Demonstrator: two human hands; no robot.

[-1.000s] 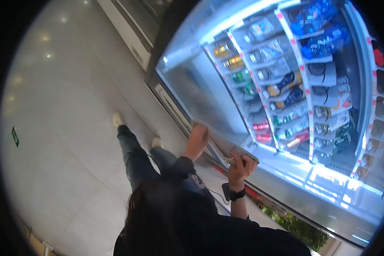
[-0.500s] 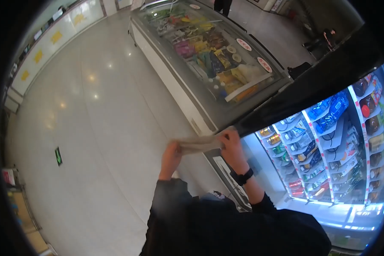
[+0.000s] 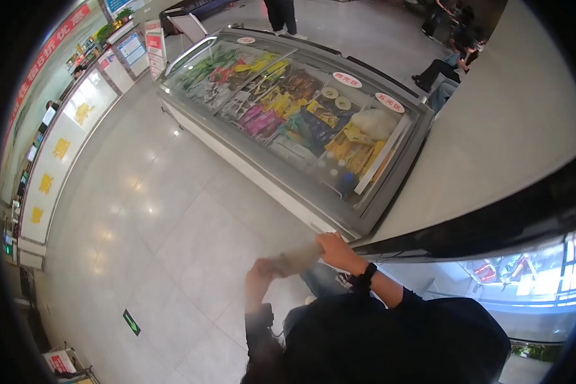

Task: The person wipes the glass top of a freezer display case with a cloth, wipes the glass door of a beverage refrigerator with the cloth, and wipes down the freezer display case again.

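A beige-grey cloth (image 3: 296,261) is stretched between my two hands, blurred by motion. My left hand (image 3: 258,279) is closed around its left end, lower in the view. The other end is pinched in my right hand (image 3: 338,251), which has a black band at the wrist. Both hands are in front of my body, over the floor. Beyond my right hand is the near corner of a glass-topped chest freezer (image 3: 262,163), filled with colourful packets. I cannot tell whether the hand touches it.
At right stands a lit drinks cabinet (image 3: 512,275) with a pale flat top (image 3: 493,141). A long counter (image 3: 70,141) runs along the left. People sit and stand at the far end, among them a standing person (image 3: 280,16). A green arrow marker (image 3: 131,322) lies on the tiled floor.
My view has swung up and left, so more freezer and counter show and less of the drinks cabinet. The cloth, nearly level before, now slants down to the left, still in both hands.
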